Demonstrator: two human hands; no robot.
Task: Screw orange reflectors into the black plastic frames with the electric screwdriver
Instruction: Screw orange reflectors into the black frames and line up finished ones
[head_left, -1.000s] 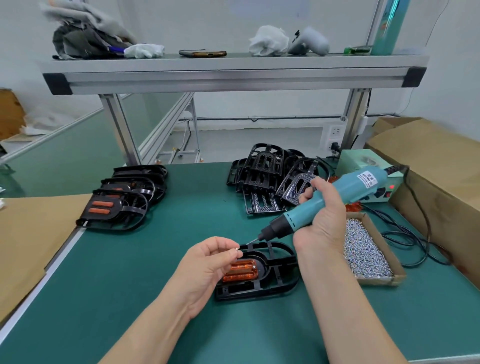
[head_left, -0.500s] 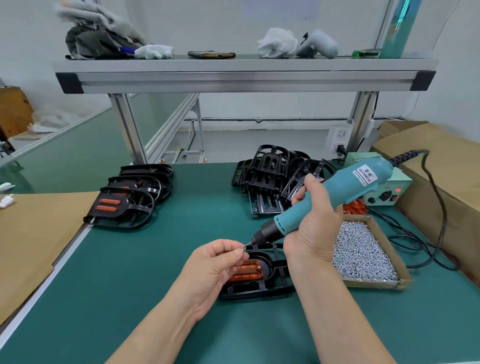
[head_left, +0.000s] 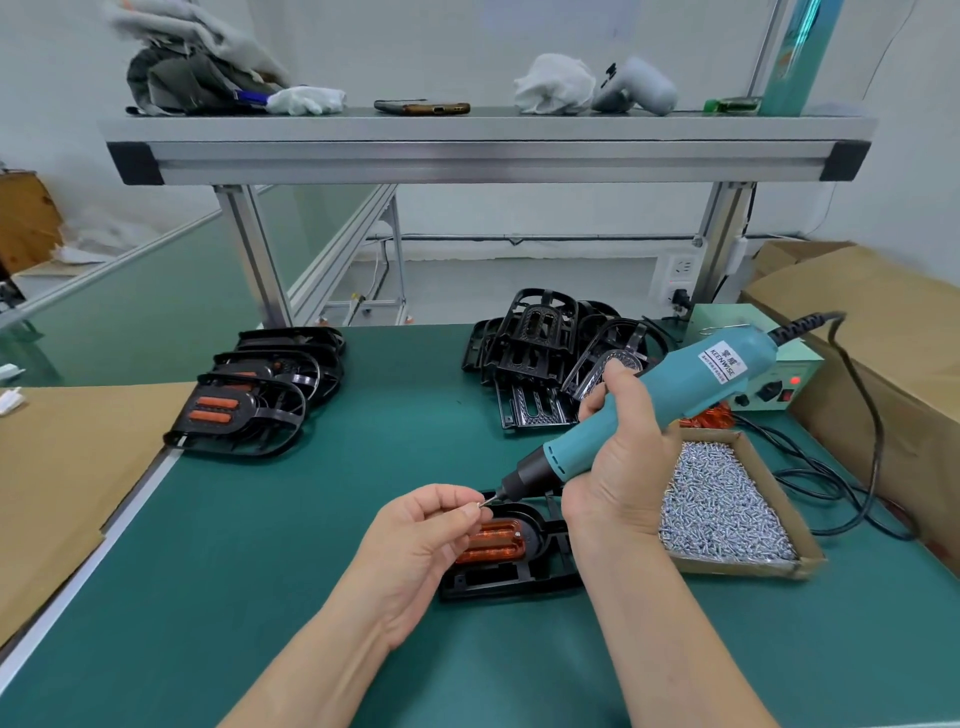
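Observation:
A black plastic frame lies on the green mat in front of me with an orange reflector seated in it. Just above the reflector, my left hand pinches a small silver screw between thumb and fingertips. My right hand grips the teal electric screwdriver, tilted down to the left. Its bit tip touches the screw held by the left hand. One screw head shows at the reflector's right end.
A cardboard tray of silver screws sits right of the frame. A pile of empty black frames lies behind, finished frames with reflectors at the left. The screwdriver's power box and cables are at the right, beside brown cardboard boxes.
The screwdriver tip has come down to meet the screw pinched in my left hand. Both hands have drawn slightly closer over the frame.

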